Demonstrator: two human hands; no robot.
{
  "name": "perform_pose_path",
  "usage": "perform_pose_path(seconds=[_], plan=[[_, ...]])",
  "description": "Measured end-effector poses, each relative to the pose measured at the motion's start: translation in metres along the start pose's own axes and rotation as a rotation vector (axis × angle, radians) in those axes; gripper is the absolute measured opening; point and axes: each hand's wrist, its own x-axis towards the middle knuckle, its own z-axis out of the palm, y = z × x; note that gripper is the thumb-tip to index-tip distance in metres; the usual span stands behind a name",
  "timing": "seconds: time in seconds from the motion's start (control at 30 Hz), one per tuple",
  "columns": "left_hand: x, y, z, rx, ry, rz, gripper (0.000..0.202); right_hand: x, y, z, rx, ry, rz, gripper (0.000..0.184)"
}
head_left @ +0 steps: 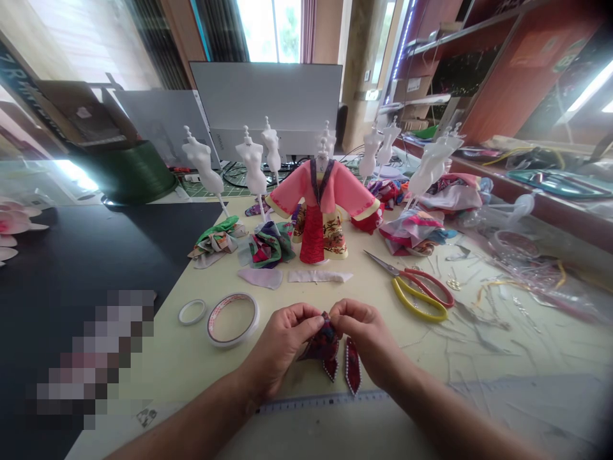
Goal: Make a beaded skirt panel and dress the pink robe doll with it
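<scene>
Both my hands meet low in the middle of the pale yellow mat (431, 358). My left hand (282, 345) and my right hand (366, 335) are both closed in a pinch on a small dark red patterned cloth piece (325, 345) with a white beaded edge. Two pointed flaps of it hang down toward a ruler (330, 401). A dressed doll mannequin in a pink and red robe (322, 211) stands upright beyond my hands.
Two rolls of tape (232, 319) lie to the left. Yellow-and-red scissors (416, 291) lie to the right. Cloth scraps (271, 245), bare white mannequins (204, 163) and plastic bags (527, 255) crowd the back and right. A black table (71, 268) lies left.
</scene>
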Motion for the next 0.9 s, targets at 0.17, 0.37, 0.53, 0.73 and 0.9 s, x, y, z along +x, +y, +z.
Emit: perform_pose_path(seconds=[0.17, 0.37, 0.53, 0.73, 0.9], plan=[[0.001, -0.003, -0.003, -0.051, -0.034, -0.013, 0.017, 0.0, 0.003, -0.001, 0.069, -0.024, 0.043, 0.015], [0.001, -0.002, -0.003, -0.037, -0.018, -0.009, 0.018, -0.001, 0.001, 0.001, -0.003, -0.008, -0.017, 0.019], [-0.001, 0.0, -0.001, 0.107, 0.012, 0.065, 0.021, -0.005, -0.004, 0.006, -0.237, 0.054, -0.175, 0.017], [-0.002, 0.001, 0.0, 0.237, 0.064, 0.119, 0.02, -0.01, -0.01, 0.01, -0.364, 0.062, -0.206, 0.016], [-0.002, 0.002, -0.001, 0.335, 0.077, 0.176, 0.019, -0.01, -0.009, 0.007, -0.35, 0.028, -0.167, 0.018]])
